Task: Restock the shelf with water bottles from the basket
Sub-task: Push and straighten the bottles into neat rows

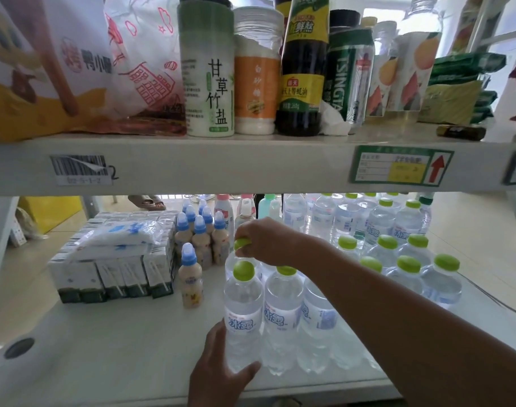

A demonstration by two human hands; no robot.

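On the lower shelf (118, 348), right of centre, stand the water bottles: clear plastic, green caps, blue-printed labels. Three bottles form the front row near the shelf's front edge, touching side by side; the front-left bottle (242, 315) is the outermost. Directly behind it stands a further bottle (241, 245), mostly hidden. To the right, a separate cluster (409, 268) shows at least seven green caps, and more bottles stand behind it toward the back; their full count cannot be told.

Left hand (221, 374): fingers and thumb curled around the lower body of the front-left bottle, thumb across its front. Right hand (265, 242): reaches over the front row, fingertips pinching the green cap of the bottle behind.

Open room: bare shelf surface lies left of the front-left bottle and along the front edge, out to a single small bottle with a blue cap (190, 279). Behind that one stands a group of at least seven like bottles (202, 230). Further left, boxed cartons (113, 274) are packed in rows, with a clear plastic pack (121, 236) lying on top.

The upper shelf (251, 165) crosses overhead, limiting vertical clearance. Its front edge carries one barcode sticker (80, 170) and one green price label (402, 164) with a red arrow. On it stand a white-and-green salt canister (208, 69), an orange-labelled jar (256, 74), and a dark sauce bottle (302, 69).
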